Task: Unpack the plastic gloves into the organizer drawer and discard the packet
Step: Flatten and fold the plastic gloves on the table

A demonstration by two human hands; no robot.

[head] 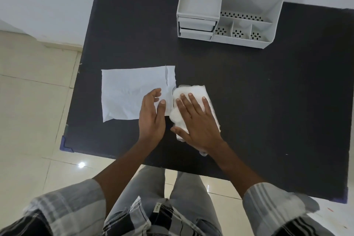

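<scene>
A flat white packet [130, 92] lies on the dark table [268, 101], its torn end toward the right. Right beside it sits a folded stack of clear plastic gloves [193, 92]. My right hand [195, 119] rests flat on top of the stack with fingers spread, pressing it down. My left hand [151, 113] hovers over the packet's right edge, fingers apart and loosely curved, gripping nothing. The white organizer [229, 5] stands at the far side of the table, with two shut drawers [196, 28] in its lower left part.
The organizer has several open compartments with perforated floors [238, 33] on its right side. The table's left edge [76, 92] drops to a tiled floor. My legs are below the near table edge.
</scene>
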